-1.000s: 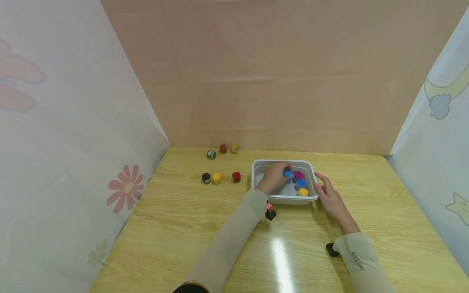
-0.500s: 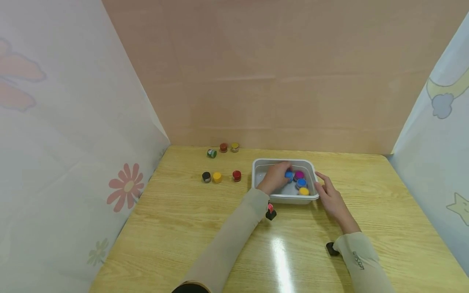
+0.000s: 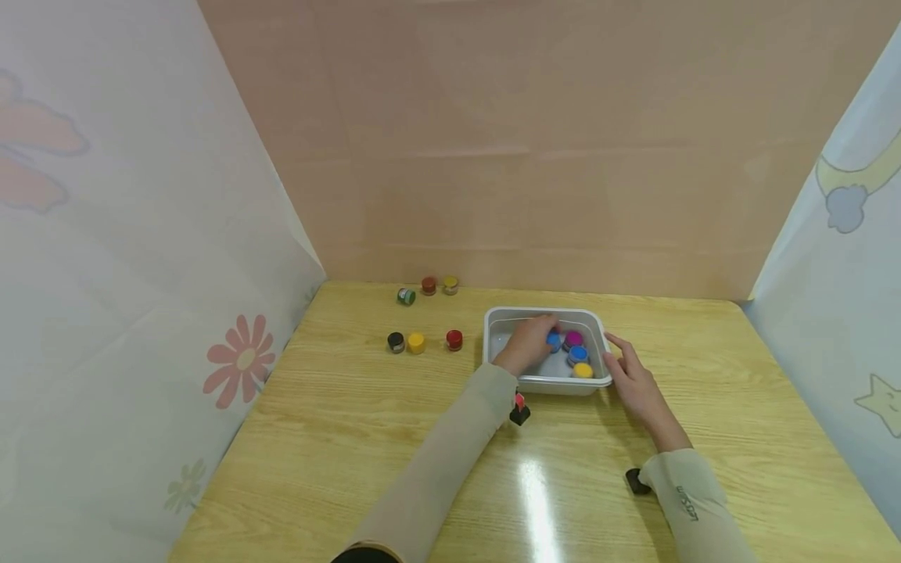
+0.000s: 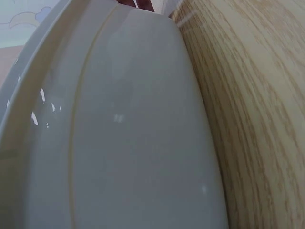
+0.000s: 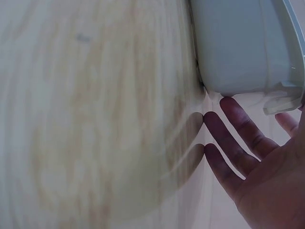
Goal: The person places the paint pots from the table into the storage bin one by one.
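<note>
A whitish rectangular tray [image 3: 493, 314] sits on the wooden table. In the head view, my left hand [image 3: 528, 342] reaches down into it, its fingers and thumb pinching a small blue-lidded jar [image 3: 554, 342]. Beside that jar in the tray are a magenta-lidded jar [image 3: 573, 339], another blue-lidded jar [image 3: 578, 356] and a yellow-lidded jar [image 3: 582, 371]. My right hand [image 3: 633, 383] touches the tray's right end. In the right wrist view its fingers [image 5: 243, 125] are spread and fairly straight, one tip against the tray's outer wall. The tray's side fills most of the left wrist view.
Left of the tray stand a black-lidded jar [image 3: 396, 342], a yellow-lidded jar [image 3: 416, 342] and a red-lidded jar [image 3: 454, 339]. Farther back are a green jar [image 3: 406, 296] on its side, a brownish-red-lidded jar [image 3: 428, 286] and another yellow-lidded jar [image 3: 450, 285]. A brown backdrop [image 3: 528, 156] rises behind.
My left hand and the blue-lidded jar have settled slightly lower within the tray. The right hand and the other jars stay in place.
</note>
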`<act>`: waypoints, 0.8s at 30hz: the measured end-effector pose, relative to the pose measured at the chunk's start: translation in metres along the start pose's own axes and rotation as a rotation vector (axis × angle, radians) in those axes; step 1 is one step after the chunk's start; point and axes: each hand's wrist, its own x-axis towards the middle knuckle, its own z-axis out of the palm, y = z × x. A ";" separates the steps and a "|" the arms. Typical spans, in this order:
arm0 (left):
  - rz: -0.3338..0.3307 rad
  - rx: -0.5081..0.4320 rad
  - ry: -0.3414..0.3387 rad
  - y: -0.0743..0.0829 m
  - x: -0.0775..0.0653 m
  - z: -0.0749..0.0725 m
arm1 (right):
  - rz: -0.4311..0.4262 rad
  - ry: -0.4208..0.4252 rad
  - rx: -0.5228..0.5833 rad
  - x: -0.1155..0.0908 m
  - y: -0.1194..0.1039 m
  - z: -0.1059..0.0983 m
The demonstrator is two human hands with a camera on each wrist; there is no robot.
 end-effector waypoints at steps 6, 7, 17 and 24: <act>-0.005 0.004 -0.022 0.001 0.001 0.000 | -0.002 0.001 0.008 -0.001 -0.001 0.001; -0.004 0.007 -0.026 0.000 0.002 0.001 | -0.004 0.002 0.006 -0.001 -0.001 0.001; 0.010 -0.003 -0.038 0.000 0.002 -0.001 | 0.004 0.014 -0.006 0.000 -0.001 0.001; 0.011 -0.024 -0.020 -0.001 -0.001 -0.004 | 0.004 0.010 -0.011 -0.001 -0.001 0.002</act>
